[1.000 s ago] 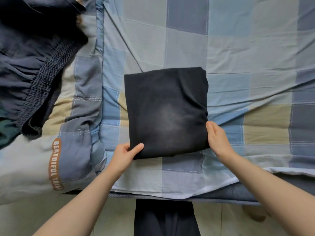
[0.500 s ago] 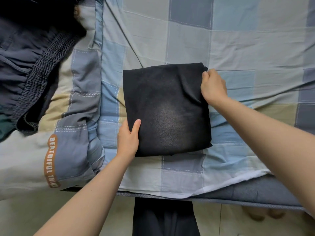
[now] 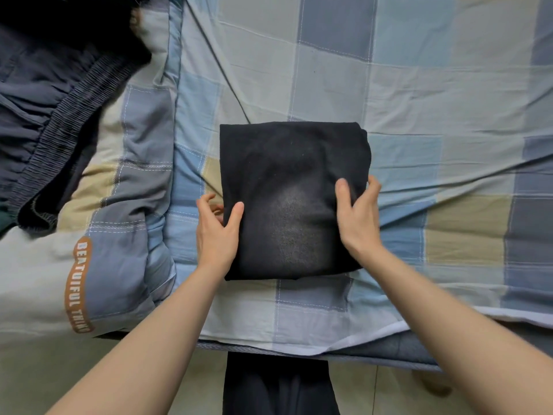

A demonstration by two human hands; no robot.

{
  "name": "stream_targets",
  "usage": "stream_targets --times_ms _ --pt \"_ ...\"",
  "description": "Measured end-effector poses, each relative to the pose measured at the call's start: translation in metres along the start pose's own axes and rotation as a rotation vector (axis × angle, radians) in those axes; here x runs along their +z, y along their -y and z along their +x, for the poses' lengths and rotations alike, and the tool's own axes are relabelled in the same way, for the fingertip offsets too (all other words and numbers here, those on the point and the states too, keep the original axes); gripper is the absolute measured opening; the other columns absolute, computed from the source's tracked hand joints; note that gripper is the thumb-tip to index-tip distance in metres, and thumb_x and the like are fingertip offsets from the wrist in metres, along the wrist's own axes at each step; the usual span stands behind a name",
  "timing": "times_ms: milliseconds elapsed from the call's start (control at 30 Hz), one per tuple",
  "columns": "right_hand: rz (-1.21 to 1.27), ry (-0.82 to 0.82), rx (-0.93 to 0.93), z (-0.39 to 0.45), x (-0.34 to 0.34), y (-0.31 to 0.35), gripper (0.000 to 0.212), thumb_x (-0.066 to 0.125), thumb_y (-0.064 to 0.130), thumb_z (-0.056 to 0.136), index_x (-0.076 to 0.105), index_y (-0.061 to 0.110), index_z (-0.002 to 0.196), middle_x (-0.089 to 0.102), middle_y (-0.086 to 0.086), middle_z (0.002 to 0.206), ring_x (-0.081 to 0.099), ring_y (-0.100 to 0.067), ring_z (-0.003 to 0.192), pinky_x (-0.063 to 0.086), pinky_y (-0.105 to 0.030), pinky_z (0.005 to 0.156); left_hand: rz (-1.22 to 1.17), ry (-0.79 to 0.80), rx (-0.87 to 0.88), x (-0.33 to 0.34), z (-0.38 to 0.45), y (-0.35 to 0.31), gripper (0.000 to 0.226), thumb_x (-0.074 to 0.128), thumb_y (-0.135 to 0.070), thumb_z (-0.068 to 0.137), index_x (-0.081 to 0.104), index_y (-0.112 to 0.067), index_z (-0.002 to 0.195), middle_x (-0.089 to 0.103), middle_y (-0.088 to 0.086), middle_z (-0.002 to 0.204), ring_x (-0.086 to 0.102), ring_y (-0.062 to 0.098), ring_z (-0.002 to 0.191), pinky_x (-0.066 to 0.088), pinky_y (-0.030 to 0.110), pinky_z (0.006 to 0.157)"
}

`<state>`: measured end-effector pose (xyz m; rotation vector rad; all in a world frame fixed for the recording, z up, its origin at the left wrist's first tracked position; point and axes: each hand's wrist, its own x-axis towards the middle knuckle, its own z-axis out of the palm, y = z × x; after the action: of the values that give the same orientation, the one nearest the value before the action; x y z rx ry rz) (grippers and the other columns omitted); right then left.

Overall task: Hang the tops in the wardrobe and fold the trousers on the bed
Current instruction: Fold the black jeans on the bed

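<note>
A pair of black trousers (image 3: 287, 181) lies folded into a neat rectangle on the checked bed sheet (image 3: 419, 100). My left hand (image 3: 217, 232) grips its left edge, thumb on top and fingers tucked under the fabric. On the opposite edge my right hand (image 3: 357, 217) holds the fold the same way, thumb on top and fingers curled round the side. Both hands sit at about the middle of the folded piece.
A pile of dark navy clothes with an elastic waistband (image 3: 51, 94) lies at the upper left. A folded checked quilt with an orange label (image 3: 77, 283) covers the left of the bed. The mattress edge (image 3: 299, 348) runs near me, floor below.
My right hand has come down from the trousers' top right corner to the middle of the right edge. My left hand has slid a little up the left edge and taken hold.
</note>
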<state>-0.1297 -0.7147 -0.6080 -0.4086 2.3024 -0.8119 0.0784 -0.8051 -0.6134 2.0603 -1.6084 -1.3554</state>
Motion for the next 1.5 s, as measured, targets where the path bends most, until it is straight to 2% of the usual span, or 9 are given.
stream_targets --times_ms 167,400,633,767,867,1033,1167,1300,1500 --pt "-0.154 0.049 -0.007 -0.022 0.001 -0.022 0.069 0.047 0.048 0.094 0.009 0.027 0.148 0.03 -0.003 0.153 0.042 -0.026 0.131 0.035 -0.04 0.103 -0.02 0.062 0.061 0.008 -0.003 -0.004 0.052 0.052 -0.039 0.095 0.025 -0.039 0.14 0.051 -0.009 0.132 0.049 0.012 0.119 0.037 0.03 0.096" --pt "-0.099 0.011 -0.039 -0.06 -0.026 -0.013 0.053 0.04 0.032 0.1 0.015 0.031 0.146 0.039 -0.007 0.149 0.048 -0.034 0.122 0.041 -0.041 0.09 -0.125 0.06 0.148 -0.015 -0.048 -0.022 0.059 0.055 -0.021 0.095 0.031 -0.047 0.142 0.044 -0.016 0.147 0.041 0.003 0.135 0.034 0.037 0.114" --pt "-0.091 0.012 -0.116 -0.171 -0.103 0.025 0.058 0.048 0.03 0.098 0.019 0.03 0.148 0.036 -0.005 0.142 0.041 -0.02 0.125 0.036 -0.034 0.099 0.02 0.102 0.326 -0.08 -0.139 -0.072 0.055 0.058 -0.016 0.095 0.04 -0.032 0.145 0.045 -0.014 0.142 0.04 0.0 0.13 0.029 0.021 0.112" --pt "-0.146 -0.117 -0.117 -0.229 -0.148 0.057 0.058 0.053 0.031 0.095 0.025 0.027 0.147 0.035 0.0 0.124 0.049 -0.017 0.102 0.044 -0.034 0.089 0.096 0.12 0.474 -0.119 -0.187 -0.108 0.049 0.06 -0.014 0.094 0.048 -0.024 0.14 0.046 0.0 0.137 0.039 0.003 0.126 0.021 0.004 0.105" --pt "-0.172 -0.222 -0.167 -0.275 -0.185 0.083 0.057 0.054 0.027 0.095 0.03 0.031 0.146 0.03 -0.002 0.13 0.055 -0.02 0.092 0.05 -0.035 0.081 0.107 0.195 0.609 -0.15 -0.225 -0.142 0.049 0.063 -0.01 0.092 0.051 -0.022 0.138 0.036 0.0 0.146 0.029 -0.004 0.131 0.015 -0.005 0.102" --pt "-0.164 -0.363 -0.148 -0.343 -0.228 0.105 0.048 0.049 0.027 0.098 0.038 0.032 0.144 0.026 -0.006 0.151 0.04 -0.022 0.131 0.039 -0.028 0.1 0.137 0.284 0.837 -0.183 -0.273 -0.184 0.038 0.067 -0.004 0.088 0.064 -0.012 0.124 0.036 0.004 0.15 0.032 0.004 0.136 0.018 0.006 0.112" --pt "-0.037 -0.536 -0.06 -0.404 -0.25 0.106 0.045 0.057 0.018 0.094 0.049 0.021 0.139 0.039 -0.014 0.143 0.046 -0.024 0.127 0.024 -0.006 0.096 0.202 0.363 0.949 -0.203 -0.318 -0.211 0.042 0.067 -0.007 0.088 0.06 -0.01 0.129 0.042 0.002 0.148 0.034 -0.002 0.131 0.019 -0.001 0.106" --pt "0.05 -0.71 0.037 -0.463 -0.27 0.096 0.043 0.053 0.029 0.091 0.056 0.017 0.132 0.05 -0.015 0.135 0.056 -0.03 0.116 0.034 -0.014 0.094 0.248 0.486 1.0 -0.207 -0.369 -0.225 0.045 0.067 -0.009 0.088 0.058 -0.011 0.132 0.042 -0.003 0.149 0.039 0.005 0.134 0.02 -0.001 0.104" --pt "0.088 -0.928 0.167 -0.557 -0.294 0.054 0.043 0.055 0.028 0.094 0.051 0.02 0.135 0.05 -0.003 0.134 0.05 -0.014 0.116 0.039 -0.017 0.094 0.346 0.701 1.009 -0.193 -0.457 -0.226 0.046 0.064 -0.019 0.092 0.054 -0.025 0.136 0.041 -0.015 0.149 0.039 0.006 0.137 0.028 0.019 0.107"
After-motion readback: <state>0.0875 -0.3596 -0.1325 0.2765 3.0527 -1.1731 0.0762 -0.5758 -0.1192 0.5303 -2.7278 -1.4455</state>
